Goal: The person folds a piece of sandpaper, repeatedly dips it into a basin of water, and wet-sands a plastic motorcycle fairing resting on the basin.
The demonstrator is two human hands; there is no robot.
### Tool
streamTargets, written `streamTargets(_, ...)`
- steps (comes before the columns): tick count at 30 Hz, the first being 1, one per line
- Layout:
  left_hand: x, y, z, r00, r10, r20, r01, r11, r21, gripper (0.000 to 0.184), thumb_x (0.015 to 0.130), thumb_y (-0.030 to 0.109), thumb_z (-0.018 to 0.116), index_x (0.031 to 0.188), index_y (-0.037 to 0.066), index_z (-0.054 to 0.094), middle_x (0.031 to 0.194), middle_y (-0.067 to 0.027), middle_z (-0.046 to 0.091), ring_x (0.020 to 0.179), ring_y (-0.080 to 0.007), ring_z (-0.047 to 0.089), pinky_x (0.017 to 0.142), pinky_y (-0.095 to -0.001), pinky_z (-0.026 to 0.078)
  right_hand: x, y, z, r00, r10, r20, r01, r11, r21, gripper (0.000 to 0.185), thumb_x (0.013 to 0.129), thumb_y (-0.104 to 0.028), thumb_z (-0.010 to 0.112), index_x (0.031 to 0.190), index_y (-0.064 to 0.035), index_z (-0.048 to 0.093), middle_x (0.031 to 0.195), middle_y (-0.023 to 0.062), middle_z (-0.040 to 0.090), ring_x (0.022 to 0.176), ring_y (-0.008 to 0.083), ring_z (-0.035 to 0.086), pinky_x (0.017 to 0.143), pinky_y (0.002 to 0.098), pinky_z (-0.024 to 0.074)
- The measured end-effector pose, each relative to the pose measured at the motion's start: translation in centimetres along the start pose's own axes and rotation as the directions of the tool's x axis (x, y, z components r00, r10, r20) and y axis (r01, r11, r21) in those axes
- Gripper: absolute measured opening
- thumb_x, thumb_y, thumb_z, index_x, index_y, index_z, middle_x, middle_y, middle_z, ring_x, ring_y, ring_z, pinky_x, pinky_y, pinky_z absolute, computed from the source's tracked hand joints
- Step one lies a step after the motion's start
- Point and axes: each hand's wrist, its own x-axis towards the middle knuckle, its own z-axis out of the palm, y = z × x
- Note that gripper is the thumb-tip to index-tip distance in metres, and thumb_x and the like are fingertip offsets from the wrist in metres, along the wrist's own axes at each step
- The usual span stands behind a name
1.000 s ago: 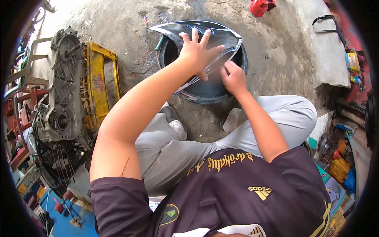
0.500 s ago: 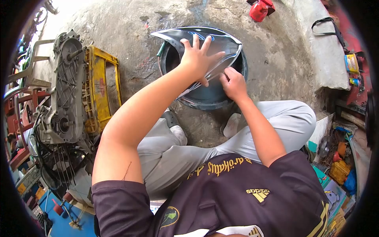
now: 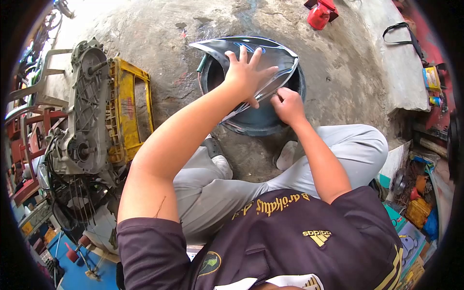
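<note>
A glossy dark body panel point(image 3: 273, 55) with white and blue stripes, like a motorcycle fairing, lies tilted over a round black tub point(image 3: 256, 129). My left hand point(image 3: 244, 77) rests on its face with the fingers spread wide. Close to the panel's lower right edge is my right hand point(image 3: 288, 105), its fingers curled together in a pinch. Whatever is between those fingertips, if anything, is hidden. Part of the tub's inside shows dark below the panel.
To the left, a grey metal engine casing point(image 3: 89, 108) stands against a yellow plastic crate point(image 3: 128, 111). A red object point(image 3: 320, 15) sits on the concrete floor at the top right. A concrete ledge point(image 3: 396, 72) and mixed parts line the right side.
The whole view has shifted slightly, so everything appears a little lower and to the right. Both hands keep nearly the same places at the panel.
</note>
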Motion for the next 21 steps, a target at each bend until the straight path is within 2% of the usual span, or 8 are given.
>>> streamTargets(1, 0.01, -0.01, 0.01, 1.000, 0.006, 0.002, -0.006, 1.000, -0.009, 0.138, 0.055, 0.074, 0.092, 0.169, 0.052, 0.018, 0.178, -0.0183, 0.016, 0.155, -0.0569, 0.028, 0.109, -0.0768, 0.035, 0.13, -0.12, 0.01, 1.000, 0.001, -0.001, -0.001, 1.000, 0.003, 0.019, 0.092, -0.017, 0.067, 0.083, -0.0011, 0.062, 0.086, 0.0201, 0.065, 0.080, 0.0446, 0.066, 0.069, 0.0528, 0.0520)
streamTargets(3, 0.08, -0.06, 0.07, 1.000, 0.008, -0.003, -0.008, 1.000, -0.011, 0.138, 0.055, 0.073, 0.092, 0.169, 0.052, 0.018, 0.178, -0.0178, 0.017, 0.155, -0.0569, 0.029, 0.109, -0.0768, 0.035, 0.42, -0.39, -0.13, 0.992, 0.033, -0.118, -0.026, 0.998, 0.065, 0.022, 0.093, -0.016, 0.065, 0.084, 0.0027, 0.060, 0.086, 0.0220, 0.063, 0.080, 0.0464, 0.062, 0.070, 0.0504, 0.0499)
streamTargets(8, 0.25, 0.04, 0.25, 1.000, 0.002, -0.012, -0.002, 1.000, 0.011, 0.138, 0.055, 0.073, 0.092, 0.170, 0.051, 0.017, 0.178, -0.0175, 0.017, 0.155, -0.0566, 0.029, 0.110, -0.0766, 0.035, 0.08, -0.35, -0.19, 0.997, 0.026, -0.078, -0.021, 0.998, 0.053, 0.019, 0.095, -0.015, 0.063, 0.088, 0.0024, 0.060, 0.088, 0.0223, 0.063, 0.082, 0.0461, 0.062, 0.072, 0.0513, 0.0491)
streamTargets(10, 0.13, 0.11, 0.07, 1.000, 0.001, 0.003, -0.001, 1.000, 0.009, 0.139, 0.056, 0.073, 0.092, 0.170, 0.051, 0.017, 0.178, -0.0178, 0.017, 0.155, -0.0566, 0.029, 0.110, -0.0764, 0.035, 0.10, -0.05, -0.29, 1.000, 0.019, 0.021, -0.019, 1.000, 0.001, 0.019, 0.097, -0.015, 0.063, 0.090, 0.0018, 0.059, 0.090, 0.0225, 0.063, 0.084, 0.0468, 0.062, 0.073, 0.0523, 0.0486)
streamTargets(13, 0.30, 0.05, -0.02, 1.000, -0.001, 0.008, 0.001, 1.000, 0.015, 0.139, 0.056, 0.073, 0.092, 0.170, 0.051, 0.016, 0.178, -0.0181, 0.016, 0.155, -0.0568, 0.029, 0.109, -0.0763, 0.035, 0.45, -0.75, -0.30, 0.995, -0.017, -0.094, 0.023, 0.998, 0.064, 0.019, 0.095, -0.016, 0.066, 0.088, -0.0002, 0.057, 0.089, 0.0208, 0.063, 0.081, 0.0466, 0.064, 0.071, 0.0555, 0.0504)
streamTargets(17, 0.28, 0.19, 0.16, 1.000, -0.004, 0.007, 0.004, 1.000, 0.024, 0.138, 0.056, 0.073, 0.092, 0.170, 0.051, 0.016, 0.178, -0.0182, 0.016, 0.155, -0.0569, 0.028, 0.108, -0.0765, 0.036, 0.16, -0.33, -0.18, 0.997, -0.029, -0.071, 0.031, 0.999, 0.031, 0.020, 0.096, -0.015, 0.065, 0.088, 0.0001, 0.057, 0.089, 0.0213, 0.063, 0.082, 0.0472, 0.064, 0.072, 0.0555, 0.0500)
streamTargets(19, 0.23, 0.16, 0.14, 1.000, -0.003, 0.010, 0.002, 1.000, 0.024, 0.138, 0.057, 0.073, 0.092, 0.170, 0.051, 0.016, 0.178, -0.0183, 0.016, 0.155, -0.0569, 0.028, 0.108, -0.0766, 0.036, 0.23, -0.30, -0.40, 1.000, 0.005, -0.002, -0.005, 1.000, 0.002, 0.019, 0.096, -0.015, 0.064, 0.088, 0.0002, 0.056, 0.088, 0.0212, 0.062, 0.083, 0.0473, 0.063, 0.072, 0.0556, 0.0495)
streamTargets(21, 0.37, 0.06, -0.04, 1.000, 0.003, 0.010, -0.004, 1.000, 0.021, 0.138, 0.057, 0.073, 0.092, 0.170, 0.051, 0.016, 0.178, -0.0184, 0.015, 0.155, -0.0569, 0.028, 0.108, -0.0767, 0.036, 0.55, -0.38, -0.25, 0.998, -0.013, -0.055, 0.015, 0.999, 0.039, 0.019, 0.096, -0.015, 0.065, 0.087, 0.0001, 0.057, 0.088, 0.0213, 0.062, 0.083, 0.0474, 0.063, 0.072, 0.0557, 0.0494)
